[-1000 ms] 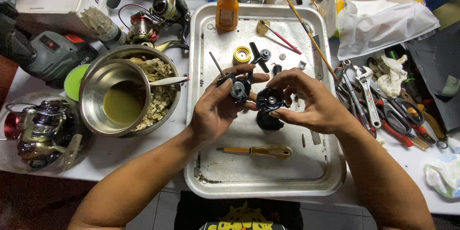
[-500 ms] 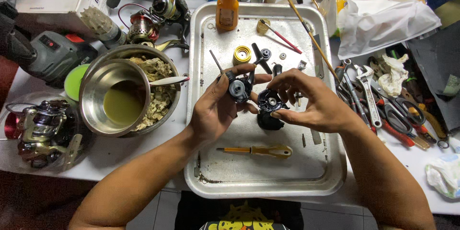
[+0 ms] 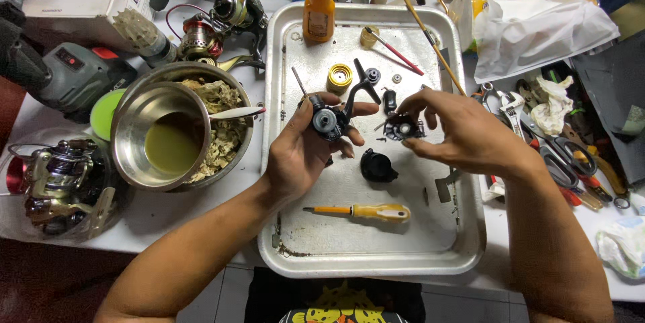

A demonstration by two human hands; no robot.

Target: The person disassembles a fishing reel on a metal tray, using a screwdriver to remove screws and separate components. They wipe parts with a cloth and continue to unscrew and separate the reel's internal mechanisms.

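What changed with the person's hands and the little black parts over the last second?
The two hands drew apart: the right hand carried its small round black part off to the right, away from the reel body gripped in the left hand. Earlier the two pieces were held together. The black cover, the yellow screwdriver, the metal tray and the steel bowl stayed put.

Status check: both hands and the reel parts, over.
Left hand holds the black reel body. Right hand pinches a small black round part, apart from it. Both over the metal tray; nothing between them.
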